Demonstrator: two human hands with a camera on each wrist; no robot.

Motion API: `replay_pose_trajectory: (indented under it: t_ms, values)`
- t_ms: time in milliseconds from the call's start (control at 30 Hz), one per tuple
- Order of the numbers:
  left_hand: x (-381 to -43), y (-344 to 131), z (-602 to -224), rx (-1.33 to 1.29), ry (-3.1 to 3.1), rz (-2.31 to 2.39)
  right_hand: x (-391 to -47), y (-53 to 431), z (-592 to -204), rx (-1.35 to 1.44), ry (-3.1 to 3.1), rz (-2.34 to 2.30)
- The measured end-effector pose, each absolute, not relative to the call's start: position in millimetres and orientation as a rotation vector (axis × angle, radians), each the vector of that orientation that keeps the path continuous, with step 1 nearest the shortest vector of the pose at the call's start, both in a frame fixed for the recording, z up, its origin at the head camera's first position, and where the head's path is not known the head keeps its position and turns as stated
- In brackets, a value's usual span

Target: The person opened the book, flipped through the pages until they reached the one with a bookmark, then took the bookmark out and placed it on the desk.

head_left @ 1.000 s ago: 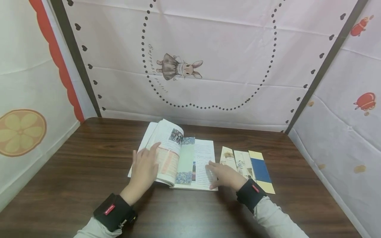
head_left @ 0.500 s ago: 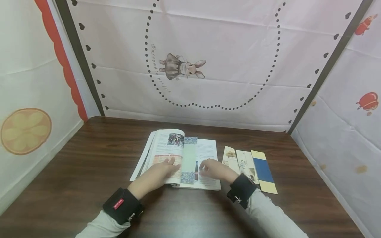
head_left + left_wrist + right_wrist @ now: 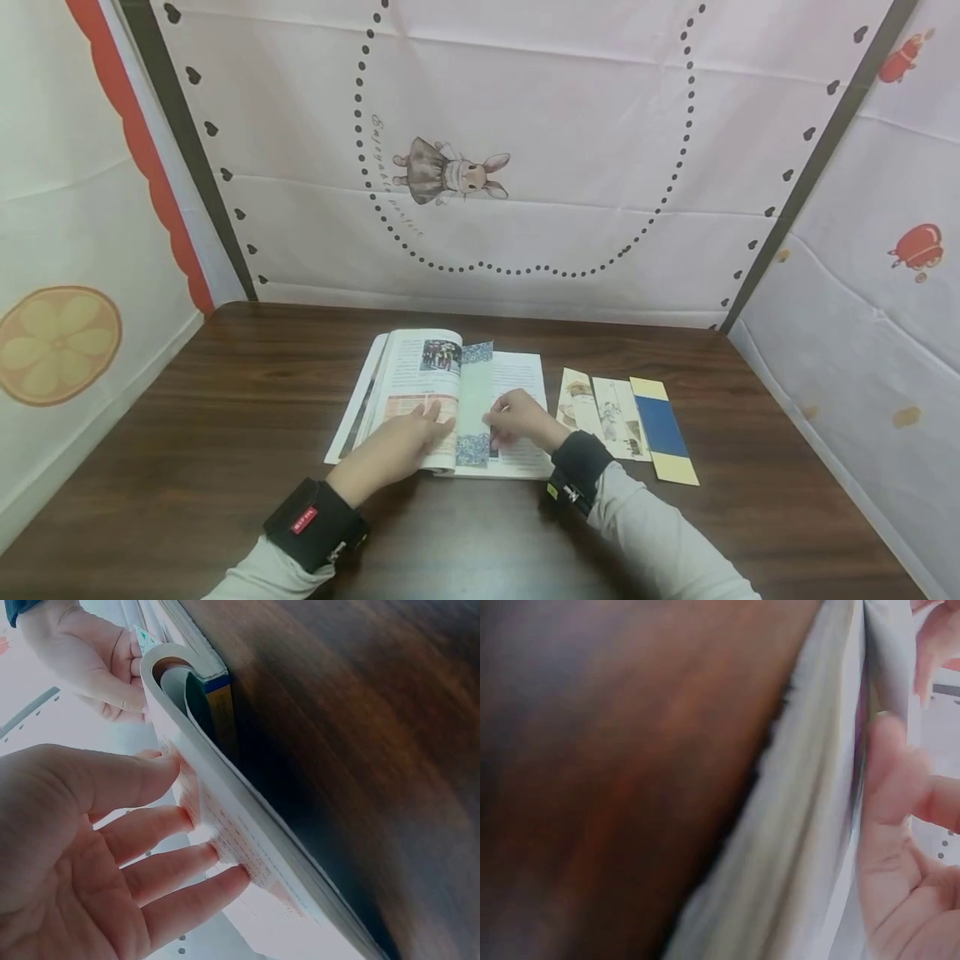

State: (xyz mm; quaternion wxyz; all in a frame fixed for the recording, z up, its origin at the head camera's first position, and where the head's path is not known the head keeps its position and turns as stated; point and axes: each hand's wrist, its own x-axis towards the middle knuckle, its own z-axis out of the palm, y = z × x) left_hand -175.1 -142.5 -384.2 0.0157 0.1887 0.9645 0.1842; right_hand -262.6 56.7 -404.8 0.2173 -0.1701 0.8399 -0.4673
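An open book lies on the table, its left pages curving up thickly toward the spine. My left hand rests on those left pages; in the left wrist view its fingers are extended and touch the printed page. A pale green bookmark with blue patterned ends lies along the gutter, over the right page. My right hand pinches the bookmark's right edge between thumb and curled index finger. From the right wrist, that thumb shows close beside the stacked page edges.
Right of the book, two illustrated cream bookmarks and a yellow bookmark with a blue middle lie side by side. The brown wooden table is enclosed by printed white cloth walls.
My left hand has come down and right onto the left pages, which now lie flatter. My right hand has moved left from the right page's edge and taken hold of the green bookmark.
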Motion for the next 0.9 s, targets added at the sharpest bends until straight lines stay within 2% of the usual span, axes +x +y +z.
replay_pose_trajectory:
  t_ms: [300, 567, 700, 900]
  values:
    - [-171.9, -133.5, -380.7, 0.641, 3.001, 0.474, -260.4, 78.2, -404.6, -0.364, 2.268, -1.360]
    - [-173.5, -115.0, -369.7, 0.532, 2.985, 0.382, -258.5, 94.5, -398.9, -0.266, 2.254, -1.537]
    - [-172.7, -109.5, -370.8, 0.519, 2.999, 0.312, -264.2, 127.7, -385.6, -0.295, 2.323, -1.533]
    - [-170.7, -109.7, -371.9, 0.539, 3.020, 0.261, -268.7, 207.4, -372.8, -0.468, 2.367, -1.322]
